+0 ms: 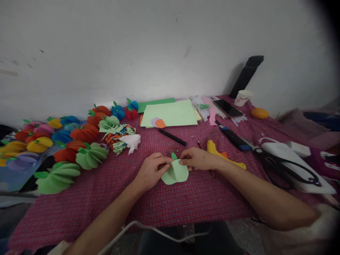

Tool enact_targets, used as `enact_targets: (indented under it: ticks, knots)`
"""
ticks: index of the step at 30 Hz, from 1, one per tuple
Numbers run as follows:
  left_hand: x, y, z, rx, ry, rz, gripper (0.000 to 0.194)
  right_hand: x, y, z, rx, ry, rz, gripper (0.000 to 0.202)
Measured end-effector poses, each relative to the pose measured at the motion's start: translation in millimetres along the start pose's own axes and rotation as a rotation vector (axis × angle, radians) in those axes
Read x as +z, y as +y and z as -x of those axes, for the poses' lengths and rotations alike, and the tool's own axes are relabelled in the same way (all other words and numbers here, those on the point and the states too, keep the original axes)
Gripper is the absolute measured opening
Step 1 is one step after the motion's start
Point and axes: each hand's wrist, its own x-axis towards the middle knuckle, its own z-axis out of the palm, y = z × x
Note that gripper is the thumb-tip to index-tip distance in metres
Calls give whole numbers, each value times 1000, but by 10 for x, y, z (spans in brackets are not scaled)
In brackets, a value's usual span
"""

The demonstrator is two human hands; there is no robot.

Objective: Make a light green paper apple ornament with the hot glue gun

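A light green folded paper shape (179, 173) lies on the red checked cloth in front of me, with a small green paper leaf (174, 156) at its top. My left hand (153, 169) pinches its upper left edge near the centre fold. On the other side, my right hand (195, 158) has its fingers closed on the upper right edge, close to the leaf. Beside my right wrist lies a yellow glue gun (211, 147), partly covered by my forearm.
Finished paper pumpkins (91, 156) crowd the left side, beside a heap of paper scraps (120, 139). Green sheets (170, 114) and a black pen (172, 137) lie behind my hands. Rightward are a cutter (233, 137), black scissors (288, 164), a phone (227, 108) and a paper cup (242, 98). A white cord (159, 232) crosses the front.
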Motion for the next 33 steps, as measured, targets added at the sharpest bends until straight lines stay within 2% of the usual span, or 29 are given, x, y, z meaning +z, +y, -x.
enact_targets:
  ticks: [6, 12, 17, 21, 28, 33]
  knots:
    - [-2, -1, 31, -33, 28, -214, 46, 3, 36, -20, -25, -5, 12, 20]
    - [6, 44, 48, -16, -18, -304, 38, 1, 13, -8, -7, -2, 1, 18]
    - [-2, 63, 67, -1, -16, -328, 41, 4, 12, -8, -9, -2, -14, 17]
    - [-8, 77, 80, 10, -1, -287, 41, -2, -2, -6, -6, 1, -17, 16]
    - [8, 103, 79, -15, 10, -59, 45, -11, -24, 0, 0, 5, -14, 17]
    - [28, 79, 69, -13, -9, -31, 46, -3, -2, -12, 1, 18, 5, 17]
